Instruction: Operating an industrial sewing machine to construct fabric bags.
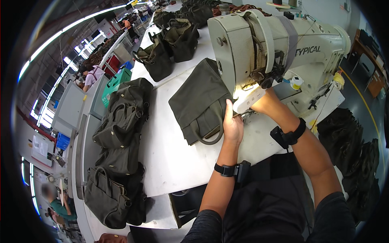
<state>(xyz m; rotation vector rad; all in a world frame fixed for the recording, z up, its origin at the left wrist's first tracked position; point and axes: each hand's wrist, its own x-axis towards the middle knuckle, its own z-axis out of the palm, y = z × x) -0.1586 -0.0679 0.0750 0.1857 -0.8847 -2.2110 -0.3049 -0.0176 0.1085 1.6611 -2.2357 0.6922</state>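
A dark olive handbag (202,97) lies tilted on the white table beneath the head of a beige sewing machine (239,52), its loop handle toward me. My left hand (234,126) grips the bag's right edge by the needle area, thumb on top and the other fingers mostly hidden. Beside it, my right hand (265,103) reaches in under the machine head. A white oblong lamp (249,100) covers its fingertips, so what they hold cannot be seen. Bright light falls around the needle, and the stitching point is hidden.
Several finished-looking olive bags (121,117) line the table's left side, with more bags (178,38) at the far end. Dark fabric pieces (344,137) hang at the right. A green box (115,83) stands beyond the left row. Other people work in the background at left.
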